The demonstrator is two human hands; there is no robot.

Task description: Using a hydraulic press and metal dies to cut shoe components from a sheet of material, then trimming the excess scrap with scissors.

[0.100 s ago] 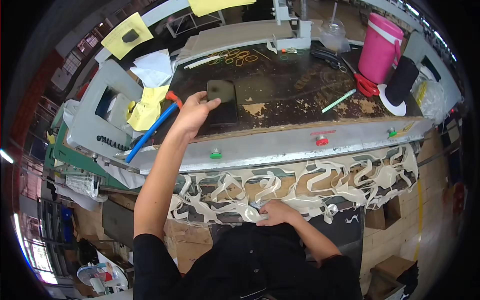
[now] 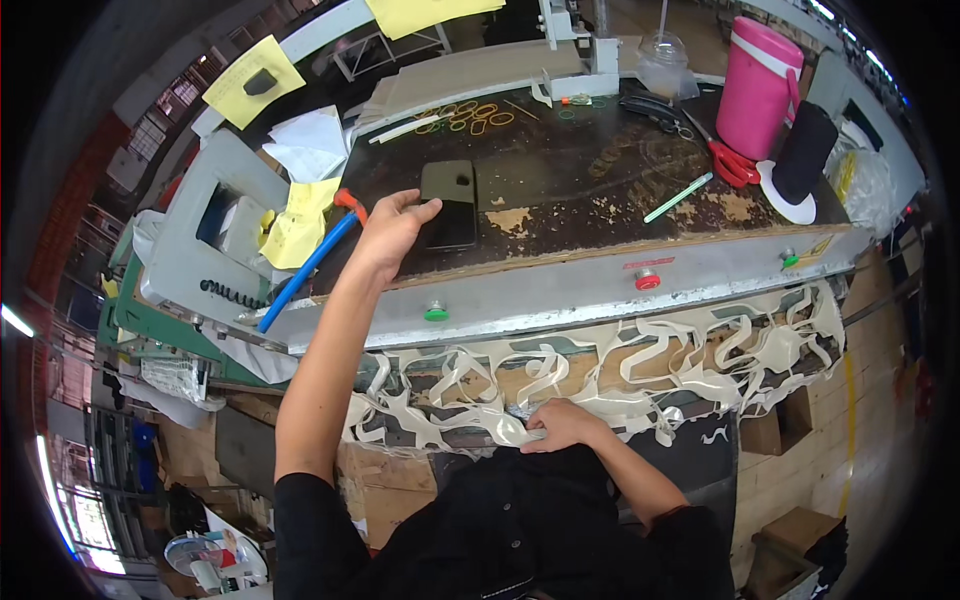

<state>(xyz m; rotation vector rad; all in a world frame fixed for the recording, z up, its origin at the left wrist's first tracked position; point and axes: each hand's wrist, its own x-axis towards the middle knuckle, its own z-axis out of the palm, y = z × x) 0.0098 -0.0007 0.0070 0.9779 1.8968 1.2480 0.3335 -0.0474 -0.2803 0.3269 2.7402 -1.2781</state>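
Observation:
A black smartphone (image 2: 450,222) lies on the dark worn tabletop (image 2: 570,185). My left hand (image 2: 392,232) is at its left edge, the thumb over the phone's face and the forefinger curled against the side; the other fingers are mostly hidden. Below the table front, close to my body, a cream cut-out sheet (image 2: 640,402) with many holes spreads in tangled strips. My right hand (image 2: 562,424) is closed on its near edge, thumb and fingers pinching a strip there.
Beside my left forearm leans a blue-handled tool (image 2: 305,268) with an orange head. Green and red buttons (image 2: 648,282) line the table front. Red-handled scissors (image 2: 735,166), a pink jug (image 2: 758,85), a black thread cone (image 2: 803,160), a pen (image 2: 678,198) and rubber bands (image 2: 470,115) lie farther back.
The whole view has shifted slightly. Both hands keep almost the same places, the left at the phone and the right on the sheet's edge.

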